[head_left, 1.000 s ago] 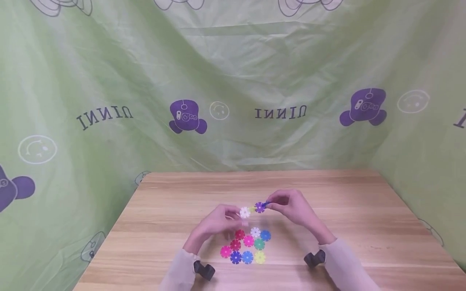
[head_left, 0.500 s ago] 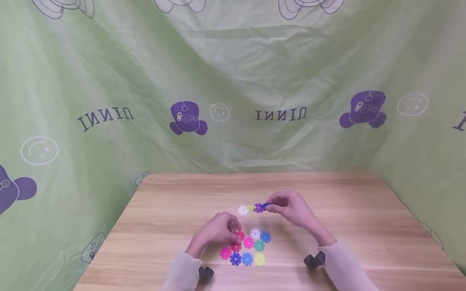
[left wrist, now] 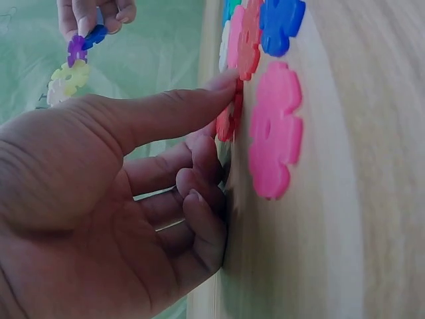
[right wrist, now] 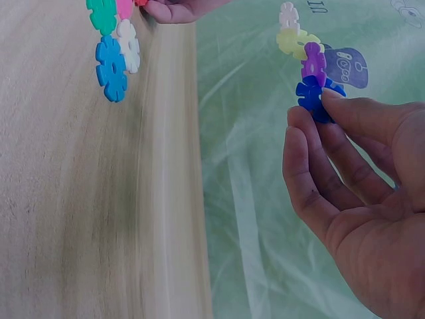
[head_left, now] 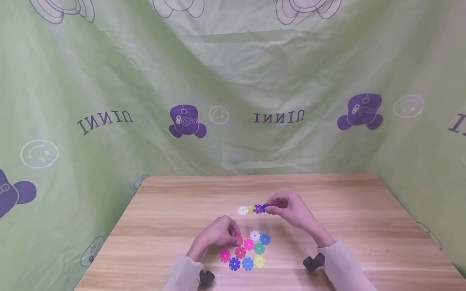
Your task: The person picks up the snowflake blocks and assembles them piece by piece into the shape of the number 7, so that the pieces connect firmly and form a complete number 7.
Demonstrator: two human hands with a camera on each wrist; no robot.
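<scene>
In the head view my right hand (head_left: 293,209) pinches the dark blue end of a chain of toothed plastic snowflake discs. Its white disc (head_left: 242,210) forms the far end, followed by a yellow disc (right wrist: 297,42), a purple disc (right wrist: 314,64) and the dark blue disc (right wrist: 311,97). The chain hangs above the table. Low over the tabletop, my left hand (head_left: 217,233) pinches a red snowflake disc (left wrist: 229,121) between thumb and index finger, partly covered by them. Another red disc (head_left: 240,252) lies just below that hand, with a pink disc (head_left: 225,256) to its left.
Other loose discs lie close together on the wooden table (head_left: 164,202): white (head_left: 255,235), light blue (head_left: 265,239), pink (head_left: 248,244), green (head_left: 259,248), dark blue (head_left: 234,264), blue (head_left: 248,264) and yellow (head_left: 259,261). A green printed cloth (head_left: 233,149) surrounds the table.
My left hand has left the chain's white end, come down to the loose discs and taken hold of a red one. The neighbouring red disc has shifted slightly. My right hand keeps the chain nearly still.
</scene>
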